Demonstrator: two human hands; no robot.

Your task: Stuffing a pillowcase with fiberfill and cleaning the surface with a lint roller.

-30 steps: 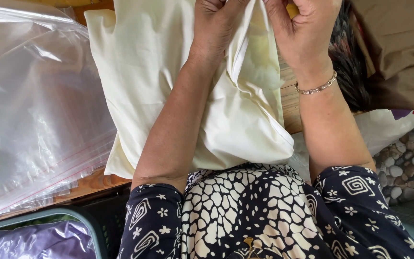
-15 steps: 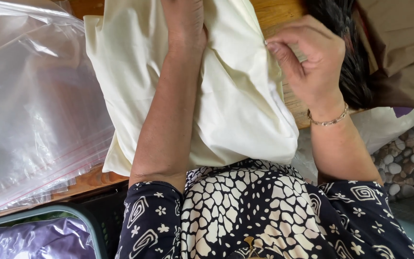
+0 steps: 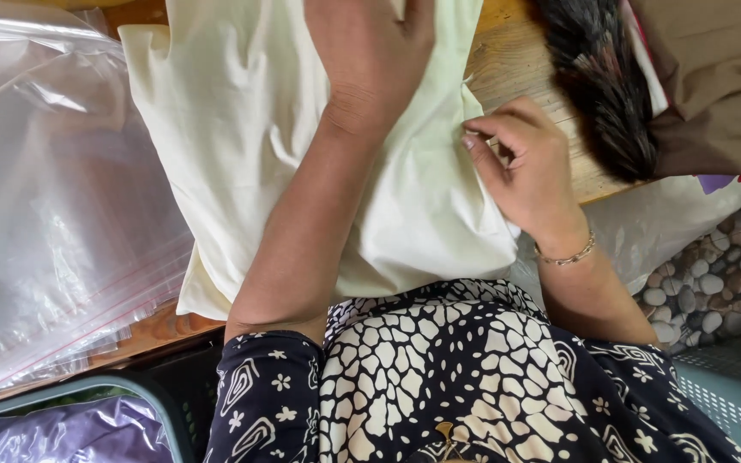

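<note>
A pale cream cloth (image 3: 242, 146) lies spread on a wooden table (image 3: 516, 60), its near end hanging over the edge toward my lap. My left hand (image 3: 375, 56) rests flat on the cloth near the top of the view, palm down and fingers together. My right hand (image 3: 529, 171) is at the cloth's right edge, its thumb and fingertips pinching the fabric there. A thin bracelet sits on my right wrist.
A stack of clear plastic zip bags (image 3: 53, 206) covers the table's left part. A dark patterned fabric (image 3: 606, 94) and a brown cloth (image 3: 722, 77) lie at the upper right. A basket with purple material (image 3: 70, 429) stands lower left; a pebble-print surface (image 3: 726, 274) is at the right.
Both hands came down from the cloth's top edge. My left hand now lies flat on the cloth, and my right hand slid down to its right edge.
</note>
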